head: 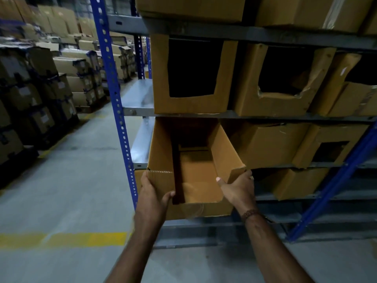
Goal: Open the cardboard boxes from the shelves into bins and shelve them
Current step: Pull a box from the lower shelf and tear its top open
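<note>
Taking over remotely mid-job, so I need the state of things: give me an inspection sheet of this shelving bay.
Surface: grey metal shelf, blue upright.
Job's things: open cardboard bin held at the lower shelf level, sticking out into the aisle, inside looks empty; cut-out bin above it already shelved.
Clutter: torn bin beside that one.
Grippers: left hand grips the bin's left front corner; right hand holds its right wall.
Cables: nothing seen.
Surroundings: stacked cartons across the aisle, yellow floor line.
</note>
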Available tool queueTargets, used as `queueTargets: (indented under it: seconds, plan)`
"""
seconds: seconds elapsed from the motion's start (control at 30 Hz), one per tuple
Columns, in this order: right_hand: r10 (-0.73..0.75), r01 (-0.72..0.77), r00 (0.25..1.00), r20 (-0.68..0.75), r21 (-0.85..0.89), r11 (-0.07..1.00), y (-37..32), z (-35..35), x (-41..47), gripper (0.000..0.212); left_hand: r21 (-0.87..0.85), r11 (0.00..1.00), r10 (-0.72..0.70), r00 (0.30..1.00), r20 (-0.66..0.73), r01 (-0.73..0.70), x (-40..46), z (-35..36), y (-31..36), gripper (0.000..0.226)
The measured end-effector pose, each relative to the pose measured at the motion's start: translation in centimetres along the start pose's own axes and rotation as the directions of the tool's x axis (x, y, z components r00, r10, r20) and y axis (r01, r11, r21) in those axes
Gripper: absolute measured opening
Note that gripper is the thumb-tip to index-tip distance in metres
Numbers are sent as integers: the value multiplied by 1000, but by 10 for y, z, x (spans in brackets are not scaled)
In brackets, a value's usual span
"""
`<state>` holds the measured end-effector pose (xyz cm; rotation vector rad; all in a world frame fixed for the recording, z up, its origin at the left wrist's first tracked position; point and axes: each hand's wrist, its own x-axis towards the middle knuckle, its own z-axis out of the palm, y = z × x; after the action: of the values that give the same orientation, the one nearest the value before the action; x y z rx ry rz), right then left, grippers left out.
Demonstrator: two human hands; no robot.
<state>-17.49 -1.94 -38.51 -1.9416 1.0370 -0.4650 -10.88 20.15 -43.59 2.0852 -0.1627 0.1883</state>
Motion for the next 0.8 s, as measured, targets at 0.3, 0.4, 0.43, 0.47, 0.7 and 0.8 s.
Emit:
queueTargets:
  seconds: [0.3, 0.4, 0.43, 0.47, 0.7, 0.8]
  plan:
    - [-296, 306, 950, -99, 111, 945, -3, 68, 75, 87, 168, 966, -154, 962, -226, 194, 108, 49, 7, 88]
    - [-368, 369, 929, -19, 6, 930, -13, 91, 120, 71, -86, 945, -326, 915, -237, 314, 153, 71, 12, 80]
    - [-372, 373, 928, 23, -21, 928, -18, 97, 134, 69, -124, 934, -354, 914, -198, 335, 168, 78, 11, 75]
    - [-378, 380, 924, 58, -45, 924, -23, 103, 146, 72, -124, 931, -361, 917, -166, 344, 182, 84, 10, 71]
    - [-379, 381, 924, -56, 21, 924, -43, 126, 169, 42, -120, 943, -333, 897, -291, 311, 209, 109, -1, 59]
    - [-436, 434, 899, 35, 48, 899, -41, 136, 172, 38, -145, 947, -319, 904, -285, 288, 208, 111, 2, 61]
